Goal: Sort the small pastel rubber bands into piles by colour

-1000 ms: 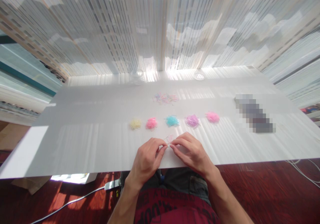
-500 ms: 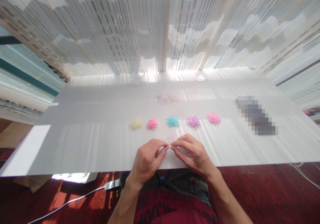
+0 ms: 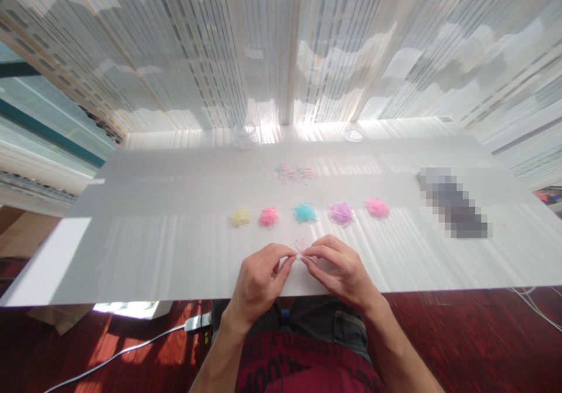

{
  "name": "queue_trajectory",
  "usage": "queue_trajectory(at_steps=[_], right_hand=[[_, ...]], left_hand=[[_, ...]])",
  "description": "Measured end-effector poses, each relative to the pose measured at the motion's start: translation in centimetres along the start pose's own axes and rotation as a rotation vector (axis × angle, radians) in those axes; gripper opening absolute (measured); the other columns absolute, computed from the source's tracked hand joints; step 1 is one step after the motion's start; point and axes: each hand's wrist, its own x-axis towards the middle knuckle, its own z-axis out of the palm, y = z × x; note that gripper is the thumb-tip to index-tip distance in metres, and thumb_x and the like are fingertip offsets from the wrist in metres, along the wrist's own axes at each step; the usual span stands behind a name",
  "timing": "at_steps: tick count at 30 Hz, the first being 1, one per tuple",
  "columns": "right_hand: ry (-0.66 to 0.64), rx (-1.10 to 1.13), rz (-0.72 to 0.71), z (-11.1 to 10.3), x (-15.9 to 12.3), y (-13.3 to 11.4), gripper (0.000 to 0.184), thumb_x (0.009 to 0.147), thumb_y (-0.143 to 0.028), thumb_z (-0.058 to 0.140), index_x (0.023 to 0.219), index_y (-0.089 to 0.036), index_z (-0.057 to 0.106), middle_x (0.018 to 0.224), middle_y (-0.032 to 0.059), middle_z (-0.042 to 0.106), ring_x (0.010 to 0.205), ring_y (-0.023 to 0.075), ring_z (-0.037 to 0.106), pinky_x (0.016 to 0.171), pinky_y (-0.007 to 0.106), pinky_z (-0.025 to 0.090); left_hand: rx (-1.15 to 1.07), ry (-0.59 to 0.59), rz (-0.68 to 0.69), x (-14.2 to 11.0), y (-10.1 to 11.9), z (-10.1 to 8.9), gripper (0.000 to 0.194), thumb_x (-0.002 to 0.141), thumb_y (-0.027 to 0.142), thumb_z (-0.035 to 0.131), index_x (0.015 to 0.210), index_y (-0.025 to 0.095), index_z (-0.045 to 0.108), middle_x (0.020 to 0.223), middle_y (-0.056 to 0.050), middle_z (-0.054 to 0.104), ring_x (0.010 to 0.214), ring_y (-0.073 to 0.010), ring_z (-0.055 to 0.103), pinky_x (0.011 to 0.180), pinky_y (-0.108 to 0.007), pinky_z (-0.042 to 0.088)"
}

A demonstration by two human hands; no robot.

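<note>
My left hand (image 3: 262, 270) and my right hand (image 3: 337, 267) meet near the table's front edge, thumb and forefinger of each pinched together. Between and just beyond the fingertips show thin pink strands (image 3: 301, 243), like small elastic bands; their exact shape is too fine to tell. Beyond the hands lies a row of small piles of thin strands: yellow (image 3: 240, 217), deep pink (image 3: 268, 217), turquoise (image 3: 305, 212), purple (image 3: 341, 213) and light pink (image 3: 377, 208). Farther back is a loose pile of mixed-colour strands (image 3: 293, 173).
A clear round container (image 3: 244, 133) and a clear shallow dish (image 3: 353, 135) stand at the back of the white table (image 3: 153, 235), by the striped curtain (image 3: 263, 47). On the right lies a pixelated object (image 3: 454, 202). A white cable (image 3: 123, 352) runs across the floor at lower left.
My hands stay together with their pinch, shifting only slightly. The whole view has drifted a little; the piles keep their places on the table.
</note>
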Motion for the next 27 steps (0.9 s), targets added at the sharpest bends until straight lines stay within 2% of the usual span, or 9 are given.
queue_trajectory(at_steps=[16,20,23,25,27], right_hand=[[0.017,-0.006,-0.002,0.0,0.1,-0.1,0.008,0.097,-0.016,0.066,0.099,-0.021,0.072,0.088,0.0042,0.069,0.080,0.0163,0.066,0.074,0.028,0.055],[0.017,-0.003,-0.015,-0.1,0.2,-0.1,0.010,0.097,-0.015,0.065,0.101,-0.021,0.072,0.088,0.0040,0.070,0.080,0.0164,0.067,0.073,0.028,0.055],[0.034,0.003,-0.012,-0.2,0.3,-0.2,0.012,0.097,-0.013,0.063,0.100,-0.022,0.071,0.086,0.0033,0.070,0.078,0.0160,0.066,0.071,0.028,0.054],[0.044,0.004,-0.009,-0.2,0.4,-0.2,0.012,0.098,-0.012,0.062,0.098,-0.022,0.069,0.084,0.0026,0.070,0.076,0.0156,0.066,0.070,0.028,0.054],[0.053,-0.001,-0.004,-0.2,0.4,-0.3,0.012,0.098,-0.013,0.061,0.096,-0.022,0.068,0.083,0.0022,0.070,0.076,0.0153,0.065,0.070,0.028,0.053]], left_hand=[[0.031,0.034,-0.042,-0.1,0.0,0.2,0.007,0.101,0.021,0.063,0.095,0.019,0.068,0.081,0.000,0.072,0.061,-0.0108,0.058,0.063,-0.024,0.048],[0.009,0.031,-0.063,0.1,0.4,-1.0,0.007,0.100,0.020,0.063,0.097,0.020,0.069,0.083,0.001,0.074,0.062,-0.0099,0.059,0.064,-0.022,0.049],[0.089,0.184,-0.066,0.8,-0.3,-3.1,0.005,0.098,0.020,0.067,0.094,0.020,0.071,0.082,0.002,0.074,0.060,-0.0091,0.057,0.061,-0.021,0.048],[0.199,0.355,-0.114,1.5,-1.5,-4.7,0.005,0.096,0.022,0.070,0.092,0.020,0.073,0.080,0.002,0.073,0.057,-0.0086,0.054,0.059,-0.021,0.046],[0.310,0.431,-0.149,2.2,-3.0,-6.1,0.009,0.094,0.025,0.071,0.089,0.019,0.075,0.078,0.001,0.072,0.055,-0.0092,0.051,0.059,-0.022,0.046]])
